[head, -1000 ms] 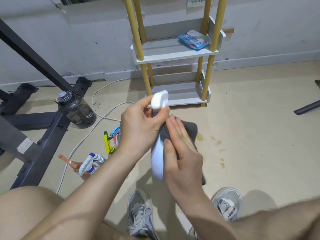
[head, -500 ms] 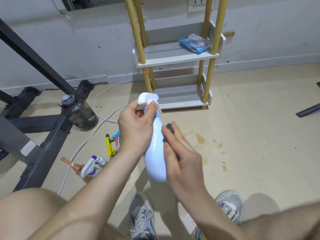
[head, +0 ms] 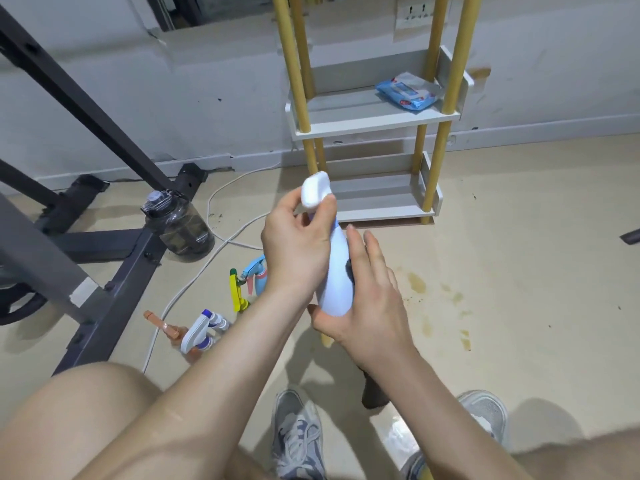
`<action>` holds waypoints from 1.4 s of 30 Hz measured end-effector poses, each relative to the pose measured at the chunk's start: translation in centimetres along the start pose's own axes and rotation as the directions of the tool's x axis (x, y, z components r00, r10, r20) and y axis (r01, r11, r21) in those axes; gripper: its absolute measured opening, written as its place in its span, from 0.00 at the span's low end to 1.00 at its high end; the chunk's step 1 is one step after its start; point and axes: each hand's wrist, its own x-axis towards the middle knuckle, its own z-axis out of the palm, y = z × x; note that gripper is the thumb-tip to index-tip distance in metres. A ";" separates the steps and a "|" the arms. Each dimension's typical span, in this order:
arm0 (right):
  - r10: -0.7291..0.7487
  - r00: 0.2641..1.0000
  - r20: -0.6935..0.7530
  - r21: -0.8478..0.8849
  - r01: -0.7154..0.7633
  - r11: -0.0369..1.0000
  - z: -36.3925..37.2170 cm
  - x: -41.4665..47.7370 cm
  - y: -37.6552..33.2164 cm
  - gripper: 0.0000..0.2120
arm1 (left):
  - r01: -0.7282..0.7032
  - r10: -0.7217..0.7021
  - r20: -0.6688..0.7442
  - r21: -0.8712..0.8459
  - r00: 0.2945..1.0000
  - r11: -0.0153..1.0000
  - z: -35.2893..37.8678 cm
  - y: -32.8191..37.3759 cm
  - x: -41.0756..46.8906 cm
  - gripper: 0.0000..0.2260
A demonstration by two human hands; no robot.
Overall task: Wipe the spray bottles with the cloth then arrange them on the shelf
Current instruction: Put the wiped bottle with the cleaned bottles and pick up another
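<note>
I hold a white spray bottle upright in front of me, above the floor. My left hand grips its neck just under the white trigger head. My right hand wraps the lower body with the dark grey cloth under the palm, thumb beneath the base; most of the cloth is hidden, and one end hangs below my wrist. The white shelf with yellow posts stands against the wall ahead. More spray bottles lie on the floor at the left: a yellow-green one, a blue-pink one, a white-blue one.
A blue wipes pack lies on the upper shelf board. A dark water jug and a black metal frame stand at the left, with a white cable running across the floor. My shoes are below.
The bottle has turned in my left hand, its trigger head swinging. My right hand slid down with the cloth from the bottle's side to its base, and the cloth is now mostly covered.
</note>
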 end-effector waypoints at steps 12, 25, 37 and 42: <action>0.534 0.782 0.320 0.862 -0.474 0.177 0.0 2.2 0.9 0.24 | 0.219 -0.226 0.427 0.066 0.876 0.974 -0.5 -4.0 -2.4 0.17; 0.684 0.644 0.342 0.748 -0.627 0.216 2.4 1.2 7.3 0.18 | 0.204 -0.476 0.236 0.683 0.847 0.701 -2.3 -19.9 -1.9 0.14; 0.799 0.567 0.201 0.619 -0.706 0.345 8.3 7.3 18.1 0.14 | -0.537 -0.339 0.545 0.834 0.767 0.127 5.7 -31.3 14.8 0.22; 0.794 0.545 0.269 0.570 -0.755 0.325 10.3 9.0 21.0 0.13 | -0.610 -0.468 0.504 0.786 0.726 -0.099 7.5 -35.9 20.3 0.45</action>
